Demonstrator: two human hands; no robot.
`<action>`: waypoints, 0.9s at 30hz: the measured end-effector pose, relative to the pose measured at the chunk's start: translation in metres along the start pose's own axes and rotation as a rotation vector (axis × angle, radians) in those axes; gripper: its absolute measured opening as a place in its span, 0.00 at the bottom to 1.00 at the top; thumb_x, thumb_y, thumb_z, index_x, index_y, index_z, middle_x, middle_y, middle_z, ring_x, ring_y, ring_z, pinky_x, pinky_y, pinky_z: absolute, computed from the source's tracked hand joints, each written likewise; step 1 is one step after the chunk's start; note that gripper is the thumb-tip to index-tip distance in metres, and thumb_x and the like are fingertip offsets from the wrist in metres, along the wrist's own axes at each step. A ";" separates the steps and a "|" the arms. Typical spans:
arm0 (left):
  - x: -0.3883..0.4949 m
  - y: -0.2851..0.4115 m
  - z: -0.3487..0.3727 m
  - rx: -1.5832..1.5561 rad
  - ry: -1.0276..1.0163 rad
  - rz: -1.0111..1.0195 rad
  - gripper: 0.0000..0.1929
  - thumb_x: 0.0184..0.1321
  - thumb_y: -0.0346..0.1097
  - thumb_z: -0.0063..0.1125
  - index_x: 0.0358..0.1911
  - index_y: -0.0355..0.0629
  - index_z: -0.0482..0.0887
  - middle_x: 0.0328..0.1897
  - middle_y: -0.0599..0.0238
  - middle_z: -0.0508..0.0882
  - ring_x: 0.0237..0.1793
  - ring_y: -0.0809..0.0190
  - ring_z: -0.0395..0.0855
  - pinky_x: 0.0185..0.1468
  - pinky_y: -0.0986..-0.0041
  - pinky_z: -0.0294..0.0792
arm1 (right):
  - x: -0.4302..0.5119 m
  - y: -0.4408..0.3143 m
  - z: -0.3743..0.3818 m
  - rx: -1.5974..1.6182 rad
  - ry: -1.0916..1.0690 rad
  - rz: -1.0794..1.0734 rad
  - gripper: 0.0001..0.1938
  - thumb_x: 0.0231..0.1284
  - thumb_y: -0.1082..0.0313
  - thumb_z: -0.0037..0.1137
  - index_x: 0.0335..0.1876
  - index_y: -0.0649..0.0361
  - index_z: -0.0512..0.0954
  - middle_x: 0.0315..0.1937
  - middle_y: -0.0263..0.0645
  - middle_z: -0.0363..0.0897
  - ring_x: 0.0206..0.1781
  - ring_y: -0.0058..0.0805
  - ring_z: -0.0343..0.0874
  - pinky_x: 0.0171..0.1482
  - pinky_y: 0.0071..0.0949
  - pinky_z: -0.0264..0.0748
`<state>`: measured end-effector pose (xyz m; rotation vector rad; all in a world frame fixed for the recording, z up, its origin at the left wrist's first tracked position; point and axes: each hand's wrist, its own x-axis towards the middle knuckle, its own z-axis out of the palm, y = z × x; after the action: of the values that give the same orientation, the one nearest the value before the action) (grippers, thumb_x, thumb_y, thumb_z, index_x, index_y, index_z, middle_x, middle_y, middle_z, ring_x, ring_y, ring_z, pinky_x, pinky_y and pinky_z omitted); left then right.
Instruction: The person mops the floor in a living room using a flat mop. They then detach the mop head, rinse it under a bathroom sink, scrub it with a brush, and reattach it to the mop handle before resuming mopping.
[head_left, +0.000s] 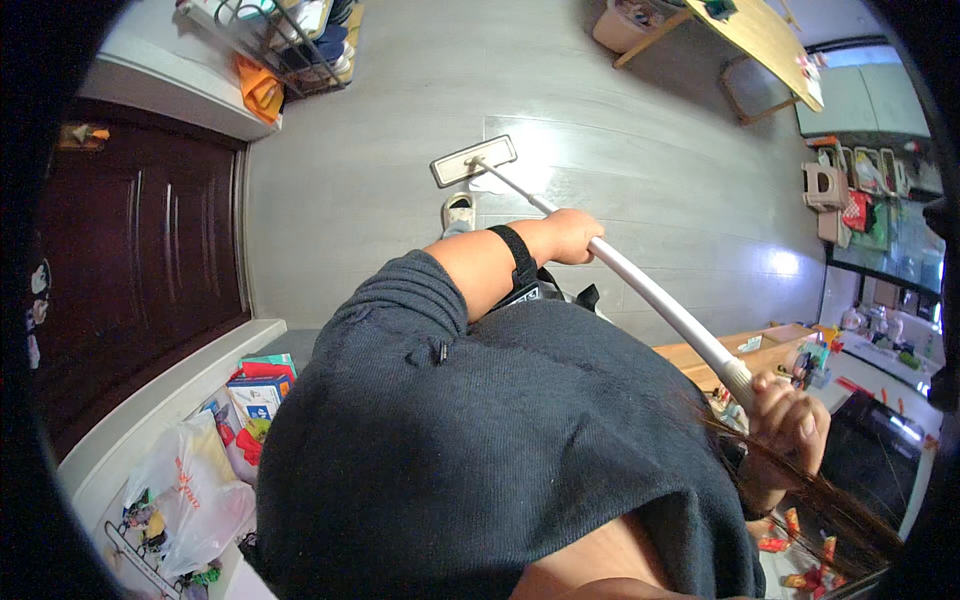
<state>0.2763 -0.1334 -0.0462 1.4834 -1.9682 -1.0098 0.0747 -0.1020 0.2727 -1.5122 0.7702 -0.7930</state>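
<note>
A flat mop with a pale pole (660, 300) slants across the view from lower right to upper middle. Its rectangular mop head (474, 160) rests on the grey floor beyond my foot. My left hand (574, 235) grips the pole partway down, with a black band on that wrist. Near the pole's upper end, by a ribbed grip (735, 375), my right hand (787, 424) is curled around it. A light clog (459, 208) on my foot stands just behind the mop head.
A dark door (142, 225) is on the left, below a shoe rack (315, 52). Plastic bags (191, 495) and boxes (259, 397) lie at lower left. A wooden table (757, 37) stands upper right with a bin (628, 26) beside it. A wooden drawer (750, 349) sits right of me.
</note>
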 end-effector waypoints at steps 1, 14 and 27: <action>0.002 0.002 0.005 0.031 -0.023 0.012 0.08 0.40 0.37 0.58 0.27 0.47 0.79 0.27 0.58 0.79 0.33 0.49 0.78 0.36 0.61 0.69 | -0.007 0.002 -0.007 0.020 0.000 -0.013 0.17 0.51 0.62 0.41 0.10 0.55 0.60 0.06 0.35 0.61 0.15 0.27 0.61 0.41 0.33 0.61; -0.084 0.029 0.016 0.154 0.516 -0.091 0.09 0.48 0.36 0.59 0.19 0.42 0.74 0.22 0.56 0.76 0.30 0.47 0.74 0.34 0.61 0.67 | -0.015 0.026 -0.034 0.360 -0.413 -0.308 0.19 0.56 0.47 0.46 0.24 0.56 0.74 0.24 0.40 0.77 0.33 0.36 0.76 0.50 0.40 0.65; -0.110 -0.047 -0.008 -0.099 0.265 -0.319 0.07 0.39 0.31 0.62 0.23 0.45 0.78 0.24 0.58 0.79 0.30 0.50 0.77 0.34 0.65 0.69 | 0.099 0.047 0.022 0.376 -0.391 0.057 0.18 0.46 0.60 0.42 0.06 0.58 0.60 0.06 0.37 0.60 0.13 0.30 0.61 0.29 0.31 0.62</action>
<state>0.3439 -0.0372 -0.0718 1.8086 -1.5086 -0.9626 0.1462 -0.1759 0.2292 -1.2447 0.3468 -0.5377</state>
